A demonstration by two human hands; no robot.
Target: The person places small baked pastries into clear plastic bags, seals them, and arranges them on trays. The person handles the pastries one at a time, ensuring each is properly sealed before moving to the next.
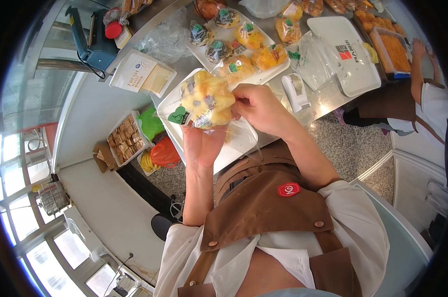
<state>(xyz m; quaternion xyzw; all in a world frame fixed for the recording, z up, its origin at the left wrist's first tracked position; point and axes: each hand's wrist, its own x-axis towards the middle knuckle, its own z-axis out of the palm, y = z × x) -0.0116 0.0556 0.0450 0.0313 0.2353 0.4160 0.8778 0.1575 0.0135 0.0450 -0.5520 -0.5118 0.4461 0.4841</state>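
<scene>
A yellow bun with dark spots in a clear plastic bag (pixel 205 94) rests on my left hand (pixel 204 143), which supports it from below. My right hand (pixel 256 107) pinches the bag at its right side, fingertips together. A green printed mark sits on the bag's left end. Beneath both hands lies a white tray (pixel 242 139) at the counter's front edge. Just beyond, a second white tray (pixel 272 74) carries several bagged buns (pixel 248 35) with green marks. To the right of my right hand stands a white tape dispenser (pixel 296 92).
Clear bags (pixel 313 61) lie beside another white tray (pixel 361 70) on the right. A packet of toast (pixel 142 74) and a blue bag sealer (pixel 94 41) are at left. Below stands a box of bread pieces (pixel 126 139). A person in a brown apron (pixel 389 105) is at far right.
</scene>
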